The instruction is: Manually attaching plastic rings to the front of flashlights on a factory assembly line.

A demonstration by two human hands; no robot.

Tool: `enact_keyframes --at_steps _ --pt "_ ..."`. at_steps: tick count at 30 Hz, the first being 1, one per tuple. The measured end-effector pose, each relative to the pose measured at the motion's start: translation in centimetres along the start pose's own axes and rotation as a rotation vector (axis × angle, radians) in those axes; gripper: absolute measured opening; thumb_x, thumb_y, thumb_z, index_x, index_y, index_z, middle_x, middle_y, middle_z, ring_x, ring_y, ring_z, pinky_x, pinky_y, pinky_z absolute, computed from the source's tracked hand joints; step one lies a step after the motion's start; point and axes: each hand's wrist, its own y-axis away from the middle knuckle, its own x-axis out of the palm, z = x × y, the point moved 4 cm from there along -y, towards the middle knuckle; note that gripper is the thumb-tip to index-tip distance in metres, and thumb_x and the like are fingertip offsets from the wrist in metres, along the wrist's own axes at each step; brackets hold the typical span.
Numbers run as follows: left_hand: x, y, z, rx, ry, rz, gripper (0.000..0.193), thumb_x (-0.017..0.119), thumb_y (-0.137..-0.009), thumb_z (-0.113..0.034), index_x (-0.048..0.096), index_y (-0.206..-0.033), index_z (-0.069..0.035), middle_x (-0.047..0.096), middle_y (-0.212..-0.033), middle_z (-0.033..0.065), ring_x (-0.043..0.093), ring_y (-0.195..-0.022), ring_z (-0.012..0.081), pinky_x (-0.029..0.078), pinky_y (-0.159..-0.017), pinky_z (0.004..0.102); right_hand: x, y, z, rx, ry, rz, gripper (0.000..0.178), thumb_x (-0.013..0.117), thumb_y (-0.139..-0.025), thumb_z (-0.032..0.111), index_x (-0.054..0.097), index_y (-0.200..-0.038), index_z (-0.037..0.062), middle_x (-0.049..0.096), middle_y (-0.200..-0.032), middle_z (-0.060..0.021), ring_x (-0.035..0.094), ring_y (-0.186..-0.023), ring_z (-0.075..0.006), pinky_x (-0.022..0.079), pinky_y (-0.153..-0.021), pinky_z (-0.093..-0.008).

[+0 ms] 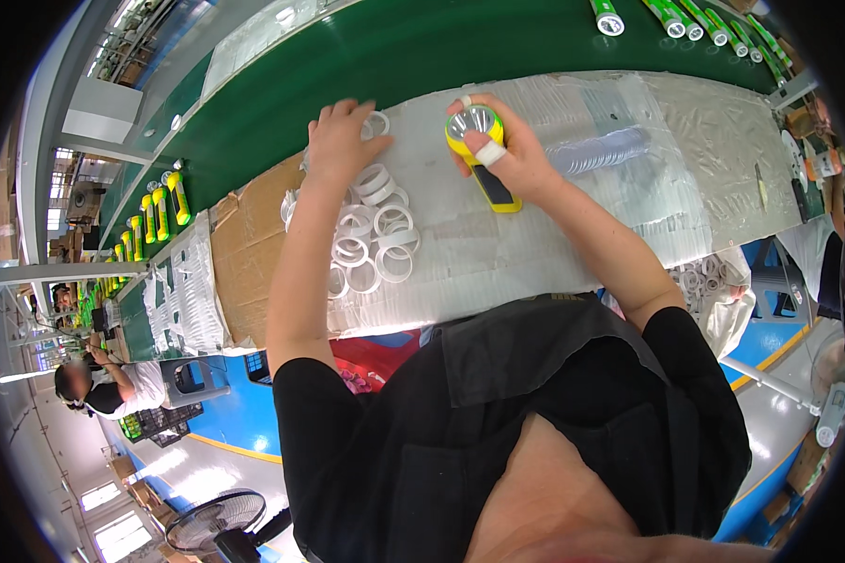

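Note:
My right hand (512, 155) grips a yellow flashlight (498, 194) with a dark panel on its body, its reflector head tilted up and toward the far side. White tape wraps the thumb and a finger of that hand. On the left, my left hand (340, 141) reaches over the far end of a pile of white plastic rings (355, 222), its fingers apart. One white ring (377, 122) shows beside its thumb and fingertips; whether they touch it I cannot tell. Several rings overlap loosely in the pile.
A row of clear round discs (596, 150) lies right of my right hand on the plastic-covered cardboard (498, 267). Beyond it runs a green belt (422, 52). Yellow flashlights (178, 197) stand at left; green ones (671, 19) lie at far right. Another person (113, 380) sits at left.

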Motion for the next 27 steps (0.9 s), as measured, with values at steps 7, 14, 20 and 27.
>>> enact_keyframes --at_steps 7,14,20,27 --pt "-0.8 0.2 -0.1 -0.045 0.439 -0.051 0.023 0.078 -0.078 -0.027 0.074 -0.09 -0.008 0.065 -0.104 0.0084 0.06 -0.097 0.0228 0.048 -0.076 0.0372 0.1 -0.2 0.1 -0.019 -0.013 0.014 0.027 0.062 -0.093 0.02 0.052 -0.117 0.0102 0.06 -0.085 -0.0047 0.057 -0.066 -0.0108 0.049 -0.062 -0.0258" --pt "-6.5 3.2 -9.1 0.251 0.855 -0.308 0.026 0.085 -0.069 -0.018 0.075 -0.092 -0.011 0.06 -0.097 0.0067 0.057 -0.089 0.0201 0.048 -0.073 0.0313 -0.3 0.0 -0.4 -0.033 0.05 0.009 0.033 0.062 -0.093 0.018 0.049 -0.122 0.0075 0.06 -0.09 -0.0062 0.06 -0.07 -0.0122 0.05 -0.062 -0.0263" --pt "-6.7 3.5 -9.3 0.254 0.814 -0.282 0.028 0.085 -0.068 -0.021 0.076 -0.093 -0.014 0.059 -0.097 0.0056 0.057 -0.088 0.0208 0.048 -0.075 0.0334 -0.3 0.3 0.0 0.017 -0.018 0.124 0.04 0.053 -0.098 0.027 0.045 -0.133 0.0079 0.059 -0.107 -0.0088 0.063 -0.086 -0.016 0.052 -0.076 -0.0301" --pt "-8.1 3.4 -11.1 0.285 0.753 -0.197 0.03 0.085 -0.068 -0.021 0.074 -0.094 -0.013 0.06 -0.097 0.0062 0.057 -0.091 0.0234 0.048 -0.076 0.0354 -2.9 0.4 3.8 -0.275 0.377 0.124 0.053 0.073 -0.086 0.026 0.054 -0.133 0.0105 0.06 -0.122 -0.0091 0.058 -0.113 -0.0206 0.047 -0.098 -0.0331"
